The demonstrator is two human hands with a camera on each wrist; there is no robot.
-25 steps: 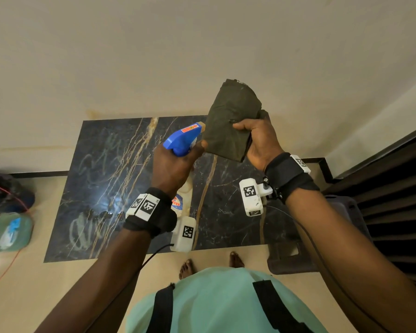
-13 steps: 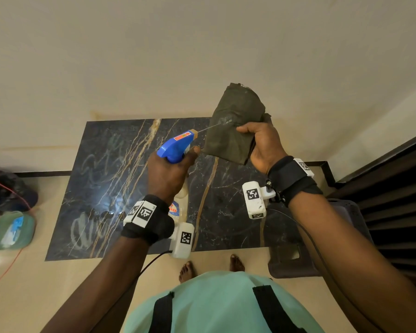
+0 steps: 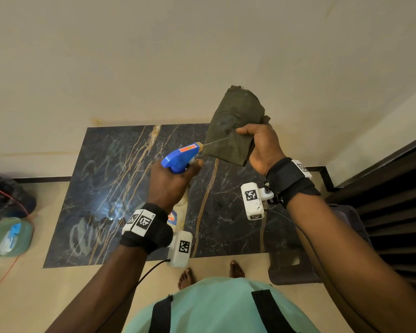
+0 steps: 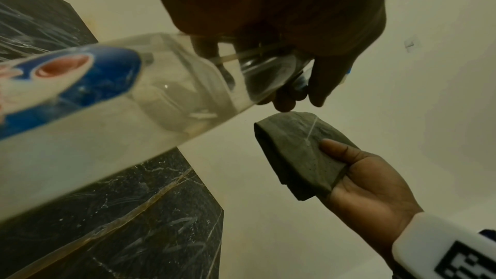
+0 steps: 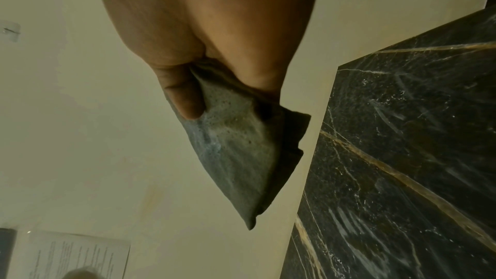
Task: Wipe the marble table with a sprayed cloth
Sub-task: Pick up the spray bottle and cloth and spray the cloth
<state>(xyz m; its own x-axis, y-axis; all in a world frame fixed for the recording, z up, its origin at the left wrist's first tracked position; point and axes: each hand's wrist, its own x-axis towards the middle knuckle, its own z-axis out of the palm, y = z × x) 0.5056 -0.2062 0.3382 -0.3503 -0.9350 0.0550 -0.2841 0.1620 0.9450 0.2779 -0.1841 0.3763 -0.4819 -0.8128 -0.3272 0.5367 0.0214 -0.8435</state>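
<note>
While the left hand [image 3: 171,182] grips the spray bottle [image 3: 181,156], the right hand [image 3: 262,147] pinches the cloth [image 3: 233,128] just beyond its nozzle.

Right hand [image 5: 209,29], thumb and fingers pinching folded dark cloth [image 5: 236,156], damp-speckled, beside dark veined marble table [image 5: 402,156].

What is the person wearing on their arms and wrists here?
Both forearms are bare, no sleeves. Each wrist has a black strap carrying white blocks printed with black square-code markers, plus a white camera box with its own marker. A thin black cable trails from each box.
</note>
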